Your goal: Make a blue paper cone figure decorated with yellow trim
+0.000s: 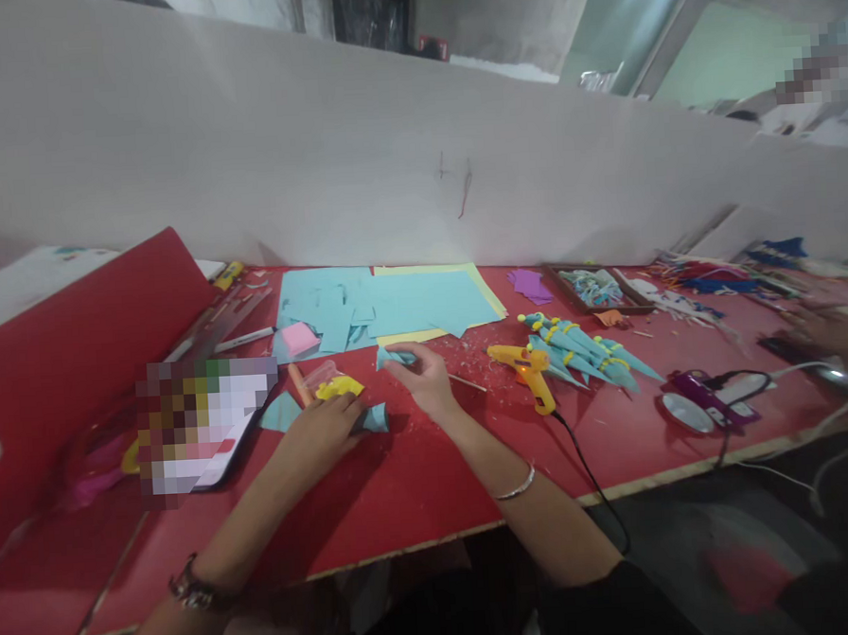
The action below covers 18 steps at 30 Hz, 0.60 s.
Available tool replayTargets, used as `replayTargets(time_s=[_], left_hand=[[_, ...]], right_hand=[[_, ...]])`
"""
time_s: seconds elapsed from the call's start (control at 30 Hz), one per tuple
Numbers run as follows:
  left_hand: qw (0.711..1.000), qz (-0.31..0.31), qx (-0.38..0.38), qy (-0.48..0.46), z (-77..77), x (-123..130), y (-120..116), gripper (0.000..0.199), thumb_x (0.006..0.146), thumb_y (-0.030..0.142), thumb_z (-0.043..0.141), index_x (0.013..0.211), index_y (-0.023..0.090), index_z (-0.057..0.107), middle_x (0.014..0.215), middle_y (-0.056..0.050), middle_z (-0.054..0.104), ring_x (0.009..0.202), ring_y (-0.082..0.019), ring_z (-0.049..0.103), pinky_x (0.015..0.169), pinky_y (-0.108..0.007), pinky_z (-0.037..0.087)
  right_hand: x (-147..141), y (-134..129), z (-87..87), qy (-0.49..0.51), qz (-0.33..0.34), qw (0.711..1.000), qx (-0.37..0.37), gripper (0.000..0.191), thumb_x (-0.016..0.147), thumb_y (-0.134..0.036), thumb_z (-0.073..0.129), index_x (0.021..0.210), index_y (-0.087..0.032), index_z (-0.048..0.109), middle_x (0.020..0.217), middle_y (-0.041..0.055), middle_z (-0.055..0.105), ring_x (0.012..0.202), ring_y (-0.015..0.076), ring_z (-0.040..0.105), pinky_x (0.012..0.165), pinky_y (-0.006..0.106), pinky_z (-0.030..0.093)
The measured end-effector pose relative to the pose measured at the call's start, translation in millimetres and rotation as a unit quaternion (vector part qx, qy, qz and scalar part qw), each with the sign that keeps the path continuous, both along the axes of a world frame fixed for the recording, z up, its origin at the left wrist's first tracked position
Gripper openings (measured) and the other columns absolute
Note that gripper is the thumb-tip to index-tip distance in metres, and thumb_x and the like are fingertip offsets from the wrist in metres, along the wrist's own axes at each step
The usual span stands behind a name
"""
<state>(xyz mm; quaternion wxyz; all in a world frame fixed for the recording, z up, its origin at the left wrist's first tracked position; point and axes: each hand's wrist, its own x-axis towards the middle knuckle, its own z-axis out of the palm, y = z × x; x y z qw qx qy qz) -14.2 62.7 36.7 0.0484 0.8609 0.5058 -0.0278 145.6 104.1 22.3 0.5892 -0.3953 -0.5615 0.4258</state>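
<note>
My left hand [328,429] is bent over a small roll of light blue paper [378,417], whose end sticks out beside the thumb. Its fingertips reach to a pile of yellow paper pieces [340,387] by a clear plastic packet. Between the thumb and fingers of my right hand [427,384] is a rolled piece of blue paper [395,358], partly hidden by the fingers. A flat blue paper piece [279,413] lies left of my left hand. To the right of my right hand, a yellow glue gun [530,369] lies on its side.
Blue paper sheets [423,299] lie at the back of the red table [434,506]. Blue paper cones with yellow bands [582,347] are piled beyond the glue gun. A phone [238,441], pink notes [298,339], a purple device [713,402] and a tray [632,292] stand around; another person sits right.
</note>
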Motion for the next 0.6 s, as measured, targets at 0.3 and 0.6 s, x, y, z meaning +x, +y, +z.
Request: replayTargets(time_s=[0.3, 0.6], left_hand=[[0.992, 0.015, -0.017, -0.127, 12.2, -8, 18, 0.019, 0.075, 0.014, 0.038, 0.087, 0.018, 0.052, 0.087, -0.006, 0.061, 0.083, -0.021, 0.057, 0.065, -0.029, 0.039], [0.958, 0.092, 0.046, -0.267, 1.1, 5, 59, 0.021, 0.076, 0.040, 0.043, 0.078, 0.019, 0.044, 0.063, 0.003, 0.052, 0.058, -0.013, 0.049, 0.053, -0.021, 0.032]], right_hand=[[4, 6, -3.4, 0.044, -0.025, 0.998, -0.030, 0.027, 0.064, -0.038, 0.063, 0.084, -0.019, 0.063, 0.081, 0.0006, 0.063, 0.070, 0.0116, 0.056, 0.068, 0.025, 0.046], [9, 15, -10.7, 0.115, -0.035, 0.991, -0.060, 0.032, 0.063, -0.041, 0.065, 0.087, -0.020, 0.061, 0.073, -0.0006, 0.061, 0.065, 0.0119, 0.058, 0.068, 0.027, 0.048]])
